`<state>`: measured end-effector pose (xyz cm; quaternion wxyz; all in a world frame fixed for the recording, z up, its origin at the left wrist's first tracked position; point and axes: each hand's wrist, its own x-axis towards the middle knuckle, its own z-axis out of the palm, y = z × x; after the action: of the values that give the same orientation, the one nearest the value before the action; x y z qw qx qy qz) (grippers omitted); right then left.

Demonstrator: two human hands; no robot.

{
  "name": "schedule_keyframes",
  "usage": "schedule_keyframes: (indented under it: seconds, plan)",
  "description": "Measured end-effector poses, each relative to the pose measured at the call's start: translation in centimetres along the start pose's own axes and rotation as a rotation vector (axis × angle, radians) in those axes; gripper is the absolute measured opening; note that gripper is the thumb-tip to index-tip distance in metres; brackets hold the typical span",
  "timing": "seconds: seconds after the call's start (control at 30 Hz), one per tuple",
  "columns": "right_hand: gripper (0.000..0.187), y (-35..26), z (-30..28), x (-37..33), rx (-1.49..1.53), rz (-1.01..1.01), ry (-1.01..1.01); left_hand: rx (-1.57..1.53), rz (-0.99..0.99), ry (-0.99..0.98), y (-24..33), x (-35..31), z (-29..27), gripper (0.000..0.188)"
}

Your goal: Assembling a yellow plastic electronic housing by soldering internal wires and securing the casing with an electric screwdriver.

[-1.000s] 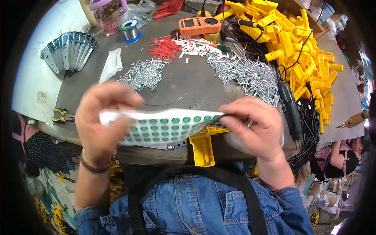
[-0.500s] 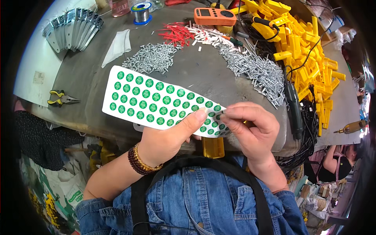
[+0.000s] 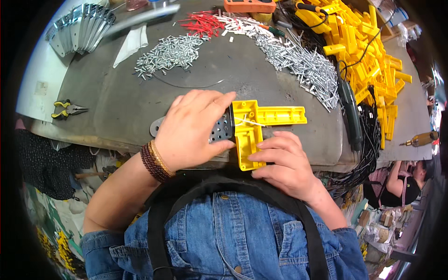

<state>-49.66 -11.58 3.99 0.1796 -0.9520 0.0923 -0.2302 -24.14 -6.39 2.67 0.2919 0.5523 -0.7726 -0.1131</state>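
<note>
Left hand (image 3: 193, 126) is palm down over the perforated metal plate (image 3: 220, 130), thumb spread away from the fingers so they straddle it; can't tell if it's clamping. Right hand (image 3: 284, 163) pinches the near end of the yellow casing (image 3: 247, 135), thumb at the near corner, other fingers loosely curled along its right side. Casing sits at the plate's right end, by the front edge of the tabletop (image 3: 116, 102), hollow side up, one limb pointing right, the other toward the wearer. Thin white wire (image 3: 250, 122) lies across it. Beyond the hands: short screws (image 3: 170, 53) heaped left of centre, long screws (image 3: 308, 74) to the right, red sleeves (image 3: 203, 23) and white sleeves (image 3: 238, 24) side by side between and behind them. Orange meter (image 3: 249, 5) at the back, cut by the top of the view. Yellow parts (image 3: 357, 60) piled far right, dark power driver (image 3: 349, 114) just left of that pile. Pliers (image 3: 68, 109) at left, metal brackets (image 3: 79, 29) fanned out behind. White paper (image 3: 132, 45) near the short screws; blurred pale strip (image 3: 142, 21) above it, can't identify.
</note>
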Motion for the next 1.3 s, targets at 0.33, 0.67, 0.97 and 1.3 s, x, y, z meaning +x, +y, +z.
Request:
schedule_keyframes:
  seconds: [0.33,0.67,0.97,1.3]
  plan:
    - [0.029,-0.6,1.1,0.8,-0.103,0.03,0.173,0.051,-0.022,0.001,0.2,0.7,0.1,0.083]
    - [0.02,7.1,-8.8,-7.4,-0.547,0.3,0.35,-0.761,0.185,0.155,8.8,-2.7,-7.7,0.045]
    - [0.029,15.8,-21.7,-19.8,-1.074,1.252,0.182,-1.465,0.502,-0.344,12.6,2.4,-7.4,0.005]
    - [0.028,18.8,-32.0,-19.0,-0.895,0.936,0.725,-0.059,0.305,-0.039,4.6,3.7,-2.4,0.07]
